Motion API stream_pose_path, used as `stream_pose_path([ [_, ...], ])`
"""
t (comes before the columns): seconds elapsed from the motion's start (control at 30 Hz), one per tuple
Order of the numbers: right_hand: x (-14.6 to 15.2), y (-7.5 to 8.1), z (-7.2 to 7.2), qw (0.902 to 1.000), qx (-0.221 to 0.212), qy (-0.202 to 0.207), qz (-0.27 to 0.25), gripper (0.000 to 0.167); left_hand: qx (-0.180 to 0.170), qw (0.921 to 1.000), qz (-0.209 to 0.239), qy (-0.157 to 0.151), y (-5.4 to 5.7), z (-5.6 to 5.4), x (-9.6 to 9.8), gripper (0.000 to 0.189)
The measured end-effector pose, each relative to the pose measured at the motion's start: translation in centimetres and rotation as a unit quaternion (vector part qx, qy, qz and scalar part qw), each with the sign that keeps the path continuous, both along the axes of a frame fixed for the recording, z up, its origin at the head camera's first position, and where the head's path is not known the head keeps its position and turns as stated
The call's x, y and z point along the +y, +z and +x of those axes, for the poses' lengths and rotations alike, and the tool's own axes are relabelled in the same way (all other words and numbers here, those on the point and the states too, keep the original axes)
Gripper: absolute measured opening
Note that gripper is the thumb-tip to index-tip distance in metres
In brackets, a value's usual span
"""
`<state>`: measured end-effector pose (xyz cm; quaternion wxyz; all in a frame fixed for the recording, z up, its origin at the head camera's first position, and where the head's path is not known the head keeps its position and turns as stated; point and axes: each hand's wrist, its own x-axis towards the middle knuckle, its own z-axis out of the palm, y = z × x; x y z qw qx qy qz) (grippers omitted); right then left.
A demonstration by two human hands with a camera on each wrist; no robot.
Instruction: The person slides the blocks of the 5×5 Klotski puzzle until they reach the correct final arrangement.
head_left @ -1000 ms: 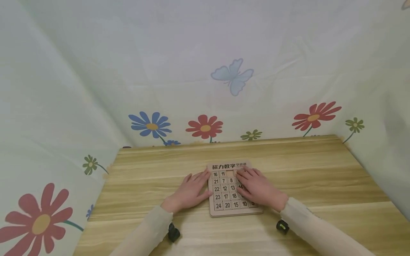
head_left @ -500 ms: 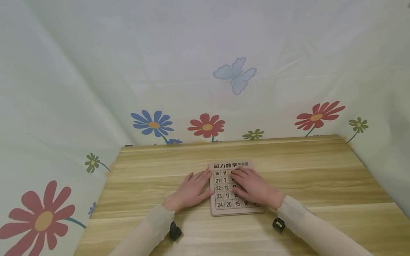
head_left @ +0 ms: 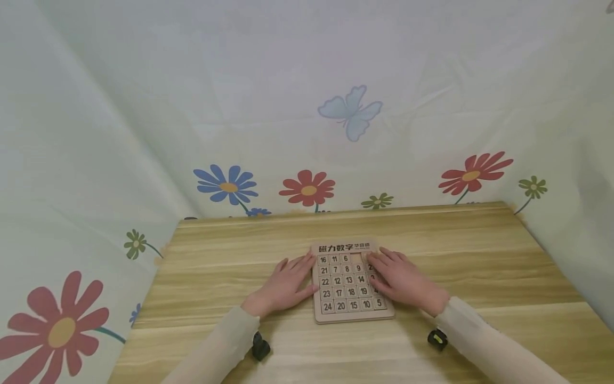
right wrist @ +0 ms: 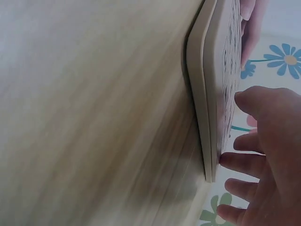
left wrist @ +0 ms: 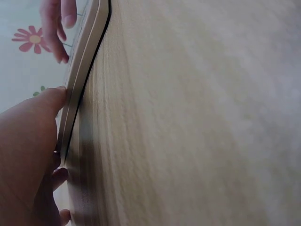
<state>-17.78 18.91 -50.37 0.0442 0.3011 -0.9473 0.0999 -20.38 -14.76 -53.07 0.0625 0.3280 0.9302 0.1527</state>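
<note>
A wooden sliding number puzzle (head_left: 354,315) lies flat on the table, with Chinese lettering along its top border. Its top row reads 16, 11, 6, then a bare cell (head_left: 356,258) follows. My left hand (head_left: 284,285) rests along the puzzle's left side, fingertips and thumb touching the edge; the left wrist view shows its thumb (left wrist: 52,98) against the frame. Over the right-hand column lies my right hand (head_left: 405,280), fingers extended, covering part of the top-right tiles. In the right wrist view, its fingers (right wrist: 244,164) are spread beside the puzzle's surface.
The wood-grain table (head_left: 230,240) extends around the puzzle on all sides. A pale cloth backdrop (head_left: 268,96) with printed flowers and a butterfly rises behind the table and at both sides. Each wrist wears a small black camera (head_left: 260,346).
My right hand slid left over the top row, then went back right. The 6 tile now fills the third cell, and the gap sits one cell further right. My left hand stayed put.
</note>
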Motion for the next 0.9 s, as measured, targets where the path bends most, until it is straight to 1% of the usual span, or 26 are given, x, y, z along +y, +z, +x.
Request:
stream_pose_path([
  [0.1, -0.3, 0.0, 0.0, 0.9999, -0.014, 0.004, 0.003, 0.062, -0.002, 1.0000, -0.007, -0.001, 0.5, 0.2, 0.1, 0.077],
  [0.2, -0.8, 0.0, 0.0, 0.9997, -0.022, 0.012, -0.001, 0.063, -0.001, 0.9999, -0.015, -0.001, 0.7, 0.3, 0.1, 0.077],
  [0.4, -1.3, 0.1, -0.1, 0.9988, -0.036, 0.032, -0.011, 0.062, 0.000, 0.9998, -0.018, 0.000, 0.7, 0.2, 0.1, 0.076],
  [0.5, -1.0, 0.3, 0.3, 0.9983, -0.041, 0.039, -0.016, 0.059, -0.004, 0.9998, -0.017, 0.002, 0.8, 0.3, 0.1, 0.076],
  [0.63, -0.2, 0.4, 1.0, 0.9987, -0.025, 0.044, -0.006, 0.054, -0.005, 0.9999, -0.015, 0.004, 0.7, 0.4, 0.1, 0.077],
  [0.73, 0.4, 0.3, 1.5, 0.9992, -0.012, 0.039, 0.006, 0.054, -0.001, 1.0000, -0.008, 0.002, 0.5, 0.3, 0.0, 0.077],
  [0.83, 0.8, 0.1, 1.6, 0.9994, -0.006, 0.035, 0.002, 0.056, 0.001, 1.0000, -0.003, 0.000, 0.4, 0.3, 0.0, 0.077],
  [0.9, 0.8, 0.0, 1.4, 0.9994, -0.002, 0.035, -0.003, 0.057, -0.001, 1.0000, -0.005, 0.001, 0.6, 0.3, 0.1, 0.077],
])
